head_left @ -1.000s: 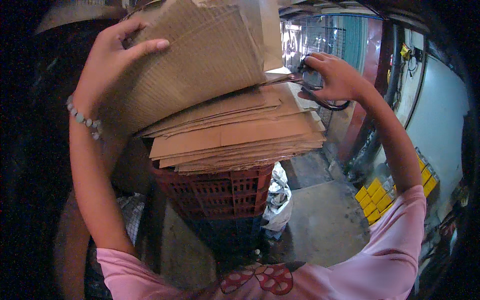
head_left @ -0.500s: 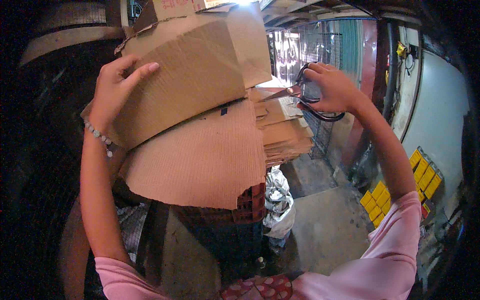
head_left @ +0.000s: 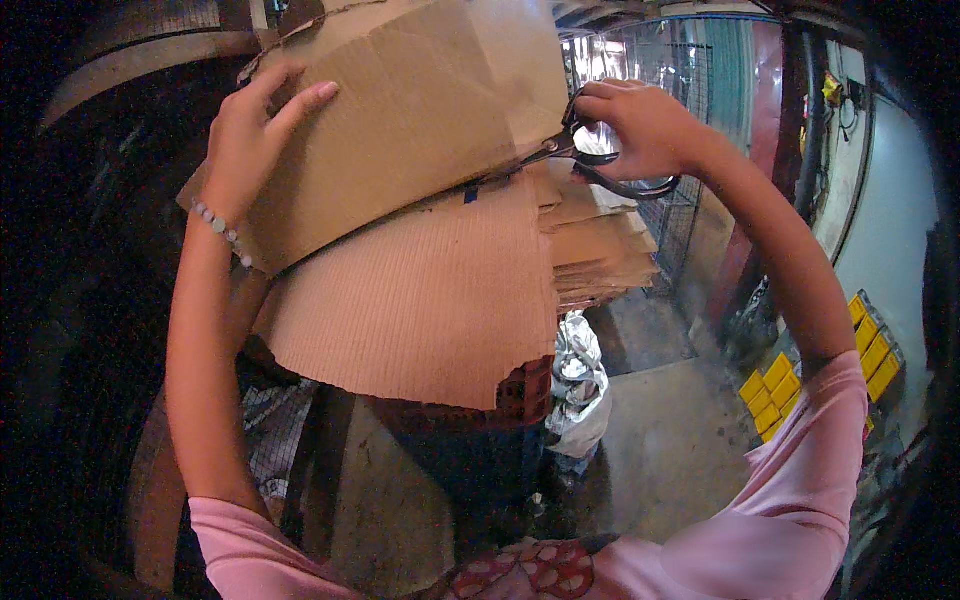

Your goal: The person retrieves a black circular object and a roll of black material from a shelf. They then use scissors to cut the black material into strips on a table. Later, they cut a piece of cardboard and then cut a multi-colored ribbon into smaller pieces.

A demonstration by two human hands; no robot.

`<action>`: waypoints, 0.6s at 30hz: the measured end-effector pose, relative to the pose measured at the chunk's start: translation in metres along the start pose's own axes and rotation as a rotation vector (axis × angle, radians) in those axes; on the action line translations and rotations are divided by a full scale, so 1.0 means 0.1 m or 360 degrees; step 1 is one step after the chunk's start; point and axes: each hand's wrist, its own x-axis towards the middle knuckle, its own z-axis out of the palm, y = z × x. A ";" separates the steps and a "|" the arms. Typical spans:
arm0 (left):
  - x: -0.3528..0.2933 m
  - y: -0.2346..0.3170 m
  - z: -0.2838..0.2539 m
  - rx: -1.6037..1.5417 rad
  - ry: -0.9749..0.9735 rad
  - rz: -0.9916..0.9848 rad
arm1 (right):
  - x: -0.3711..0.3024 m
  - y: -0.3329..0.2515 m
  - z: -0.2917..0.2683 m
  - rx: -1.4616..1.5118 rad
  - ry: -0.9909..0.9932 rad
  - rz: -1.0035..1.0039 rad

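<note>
A large brown cardboard sheet (head_left: pixel 400 130) is tilted up in front of me. My left hand (head_left: pixel 245 145) grips its left edge, thumb on the near face and the other fingers partly hidden behind. My right hand (head_left: pixel 640 125) is closed round the black handles of a pair of scissors (head_left: pixel 630 188) at the sheet's right side. The scissor blades reach left along the sheet's lower right edge, and their tips are hard to make out. Below lies another cardboard piece (head_left: pixel 420 290), ribbed, with a ragged front edge and a small dark patch near its top.
Several flattened cardboard pieces (head_left: pixel 600 250) are stacked at the right. A reddish-brown crate (head_left: pixel 525 390) stands under the cardboard, beside a white sack (head_left: pixel 580 390). Yellow blocks (head_left: pixel 772 392) sit on the right near a pale panel (head_left: pixel 890 210). Wire mesh (head_left: pixel 690 90) stands at the back.
The scissors have moved up and left against the sheet, and their blades, spread apart before, now look nearly closed. My view has shifted slightly; the left hand keeps its hold.
</note>
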 end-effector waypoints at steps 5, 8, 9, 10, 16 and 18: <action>-0.02 0.00 -0.01 -0.0015 0.0018 0.0043 | 0.01 0.02 0.05 0.0049 -0.0100 0.0047; -0.02 -0.03 -0.01 0.0021 0.0010 -0.0049 | 0.02 0.04 0.08 0.0139 -0.0090 0.0002; -0.02 -0.05 0.00 -0.0029 0.0013 -0.0037 | 0.02 0.05 0.09 0.0143 -0.0091 -0.0027; -0.02 -0.06 0.01 -0.0079 0.0017 -0.0025 | 0.03 0.06 0.10 0.0147 -0.0093 -0.0055; 0.00 -0.12 0.09 -0.0197 0.0029 -0.0089 | 0.05 0.17 0.16 0.0102 -0.0048 -0.0265; 0.01 -0.14 0.09 -0.0245 0.0043 -0.0115 | 0.07 0.17 0.15 0.0081 -0.0123 -0.0284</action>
